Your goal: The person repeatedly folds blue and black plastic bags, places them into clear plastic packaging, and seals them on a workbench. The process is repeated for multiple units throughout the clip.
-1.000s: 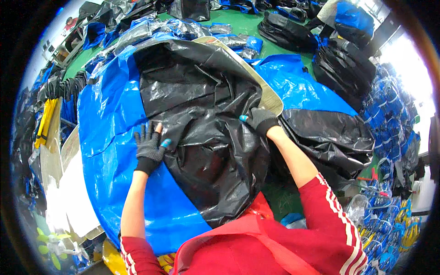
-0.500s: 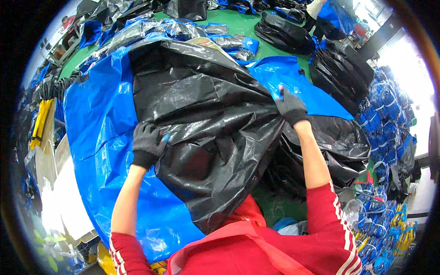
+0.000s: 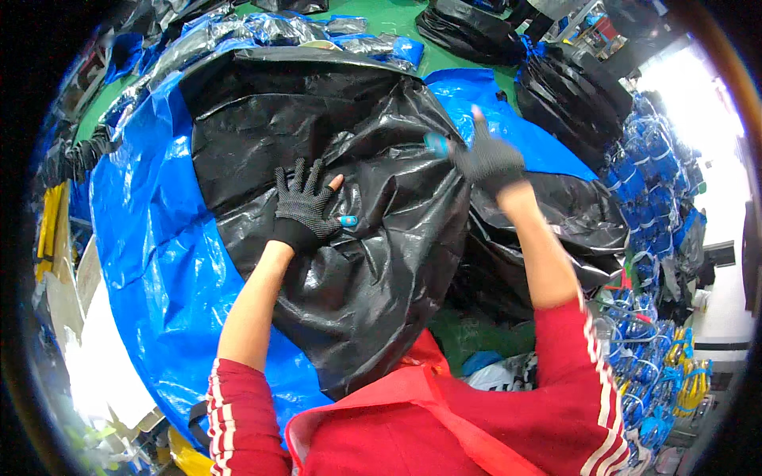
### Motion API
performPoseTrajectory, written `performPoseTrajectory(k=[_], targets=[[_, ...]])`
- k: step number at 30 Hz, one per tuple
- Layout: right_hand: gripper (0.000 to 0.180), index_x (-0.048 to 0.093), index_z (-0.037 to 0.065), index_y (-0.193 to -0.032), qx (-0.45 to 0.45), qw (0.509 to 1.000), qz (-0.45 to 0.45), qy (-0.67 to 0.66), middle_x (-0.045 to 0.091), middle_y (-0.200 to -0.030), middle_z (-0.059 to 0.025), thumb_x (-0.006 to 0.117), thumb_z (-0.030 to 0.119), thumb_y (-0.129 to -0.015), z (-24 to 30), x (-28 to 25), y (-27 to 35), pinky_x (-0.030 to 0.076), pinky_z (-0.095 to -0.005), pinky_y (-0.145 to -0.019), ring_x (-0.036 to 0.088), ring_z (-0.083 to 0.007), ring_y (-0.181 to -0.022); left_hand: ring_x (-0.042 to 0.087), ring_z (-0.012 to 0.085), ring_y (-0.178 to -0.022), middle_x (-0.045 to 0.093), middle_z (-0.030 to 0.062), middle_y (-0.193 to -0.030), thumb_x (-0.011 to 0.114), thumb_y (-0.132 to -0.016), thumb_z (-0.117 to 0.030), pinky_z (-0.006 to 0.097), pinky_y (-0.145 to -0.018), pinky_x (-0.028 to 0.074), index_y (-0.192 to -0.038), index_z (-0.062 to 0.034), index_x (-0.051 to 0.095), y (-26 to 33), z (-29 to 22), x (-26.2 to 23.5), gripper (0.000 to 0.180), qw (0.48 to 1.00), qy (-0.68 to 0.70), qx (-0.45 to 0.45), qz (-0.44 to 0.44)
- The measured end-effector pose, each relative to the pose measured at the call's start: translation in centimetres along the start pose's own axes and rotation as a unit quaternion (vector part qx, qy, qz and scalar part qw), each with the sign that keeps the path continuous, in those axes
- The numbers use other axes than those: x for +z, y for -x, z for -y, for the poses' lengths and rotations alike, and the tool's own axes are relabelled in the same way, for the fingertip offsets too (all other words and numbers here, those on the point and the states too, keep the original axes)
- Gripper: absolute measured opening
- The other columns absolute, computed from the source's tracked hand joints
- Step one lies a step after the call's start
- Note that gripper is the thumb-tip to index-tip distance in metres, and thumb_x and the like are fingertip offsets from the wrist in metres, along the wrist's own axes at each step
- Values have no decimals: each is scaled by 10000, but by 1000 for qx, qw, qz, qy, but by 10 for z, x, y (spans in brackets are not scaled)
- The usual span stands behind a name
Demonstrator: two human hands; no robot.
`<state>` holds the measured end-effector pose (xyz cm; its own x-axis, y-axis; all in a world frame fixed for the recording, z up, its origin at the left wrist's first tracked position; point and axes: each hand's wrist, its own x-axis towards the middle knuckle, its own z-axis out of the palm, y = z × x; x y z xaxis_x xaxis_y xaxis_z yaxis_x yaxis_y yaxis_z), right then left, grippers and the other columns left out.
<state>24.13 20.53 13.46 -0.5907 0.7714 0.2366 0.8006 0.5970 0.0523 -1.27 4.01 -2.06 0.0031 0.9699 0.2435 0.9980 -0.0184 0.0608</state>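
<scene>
A large black plastic sheet point(image 3: 373, 309), wrinkled and glossy, spreads before me, joined on its left to a blue sheet point(image 3: 151, 214). My left hand point(image 3: 305, 208), in a grey-black knit glove, lies on the black sheet with its fingers spread. Blue wrapping covers the thumb tip, and the index tip is bare. My right hand point(image 3: 490, 161), gloved the same way, is over the right edge of the black sheet. It is smeared by motion, but its thumb and index finger stand apart, with nothing visible between them. Whether it touches the sheet is unclear.
More blue sheet point(image 3: 548, 151) and a folded black pile point(image 3: 556, 230) lie to the right. Black bundles point(image 3: 567, 95) sit behind it. Stacks of tied blue bundles point(image 3: 655, 182) line the right side. White boards point(image 3: 111, 349) stand at left. Silvery-blue packs point(image 3: 270, 30) lie beyond the sheet.
My left hand has moved right and spread flat on the black sheet. My right hand has let go of the gathered edge and shifted slightly left. The black sheet's pulled folds have slackened.
</scene>
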Motion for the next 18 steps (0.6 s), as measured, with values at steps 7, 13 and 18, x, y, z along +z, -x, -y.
performPoseTrajectory(k=[7, 13, 18], targets=[[501, 489, 26, -1311, -87, 931, -31, -353, 551, -1265, -203, 534, -5, -812, -16, 2, 109, 399, -354, -1002, 509, -268, -1207, 134, 395, -1428, 249, 161, -1528, 574, -715, -673, 656, -1101, 5, -1422, -288, 411, 3, -1, -3, 821, 999, -15, 0, 30], [501, 508, 126, -1314, -90, 990, 82, -78, 592, -1183, -167, 602, 105, -822, 5, -60, 82, 483, -397, -857, 597, -327, -1024, 145, 403, -1423, 265, 181, -1514, 532, -728, -735, 661, -1098, 28, -1401, -270, 444, 0, -12, -5, 822, 999, 17, 45, 12], [715, 311, 220, -1463, -398, 917, 24, -9, 344, -1470, -172, 558, 510, -859, 89, 24, -31, 249, -492, -1099, 306, -376, -1361, 255, 399, -1386, 359, 168, -1468, 593, -817, -524, 547, -1124, 174, -1391, -232, 443, 81, -13, -68, 662, 998, 40, -28, 49]])
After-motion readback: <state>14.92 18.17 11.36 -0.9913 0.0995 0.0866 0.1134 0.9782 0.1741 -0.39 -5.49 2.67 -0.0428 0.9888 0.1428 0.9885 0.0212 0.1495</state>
